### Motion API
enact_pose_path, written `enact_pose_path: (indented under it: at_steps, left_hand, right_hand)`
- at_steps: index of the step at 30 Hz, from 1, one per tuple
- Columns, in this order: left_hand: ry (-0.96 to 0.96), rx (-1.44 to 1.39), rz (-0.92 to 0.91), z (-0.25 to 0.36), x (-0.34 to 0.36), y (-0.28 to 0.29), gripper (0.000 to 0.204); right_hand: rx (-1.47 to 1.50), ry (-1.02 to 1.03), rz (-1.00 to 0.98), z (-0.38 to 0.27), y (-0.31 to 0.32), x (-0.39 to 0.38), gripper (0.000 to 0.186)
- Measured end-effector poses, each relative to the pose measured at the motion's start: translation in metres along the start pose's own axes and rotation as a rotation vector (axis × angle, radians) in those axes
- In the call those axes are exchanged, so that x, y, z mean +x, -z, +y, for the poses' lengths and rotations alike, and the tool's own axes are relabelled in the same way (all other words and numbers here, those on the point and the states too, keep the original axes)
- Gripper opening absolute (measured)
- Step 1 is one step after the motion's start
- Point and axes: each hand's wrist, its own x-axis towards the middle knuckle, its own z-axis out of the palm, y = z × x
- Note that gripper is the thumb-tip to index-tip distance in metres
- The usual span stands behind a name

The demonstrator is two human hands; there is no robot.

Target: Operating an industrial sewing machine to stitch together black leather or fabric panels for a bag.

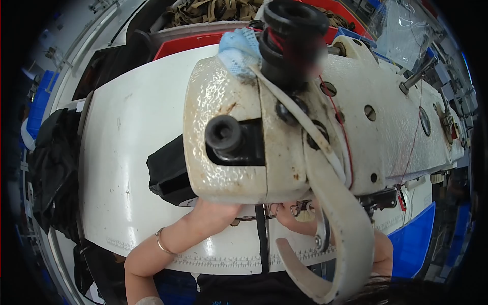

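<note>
A narrow black strap (263, 239) runs flat between the left hand (216, 211) and right hand (292, 219); both rest beside it, their grip hidden beneath the cream sewing machine head (244, 127).

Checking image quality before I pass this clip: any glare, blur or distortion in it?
Head view: fisheye bends the white table edge; glare patches on the cream sewing machine head; the black thread spool on top is close and blurred; both hands sit largely hidden beneath the machine.
</note>
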Motion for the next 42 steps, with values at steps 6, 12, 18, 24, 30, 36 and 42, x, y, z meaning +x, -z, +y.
enact_pose_path:
  at_steps: [6,12,18,24,30,36,42]
  left_hand:
    - [-0.054,0.032,0.092,-0.007,0.001,-0.013,0.027]
    - [-0.094,0.059,0.16,-0.009,0.007,-0.012,0.03]
    - [-0.074,0.109,0.12,-0.008,-0.001,-0.009,0.031]
    - [-0.089,0.087,0.052,-0.001,-0.003,-0.005,0.028]
    - [-0.101,0.148,0.129,0.013,0.011,0.004,0.026]
    - [-0.021,0.148,0.101,0.024,-0.002,0.013,0.026]
    - [-0.054,0.323,0.109,0.03,-0.005,0.014,0.023]
  right_hand:
    - [0.36,-0.283,-0.189,0.007,-0.006,-0.009,0.032]
    - [0.093,-0.216,-0.328,0.01,-0.013,-0.005,0.028]
    - [0.27,-0.053,-0.169,0.012,0.001,-0.015,0.036]
    - [-0.696,0.473,-0.101,0.021,0.007,-0.015,0.026]
    - [-0.653,0.403,0.209,0.032,-0.005,-0.015,0.015]
    - [-0.612,0.427,-0.066,0.013,0.02,0.006,0.01]
    - [-0.745,0.766,-0.074,-0.008,0.022,0.01,0.018]
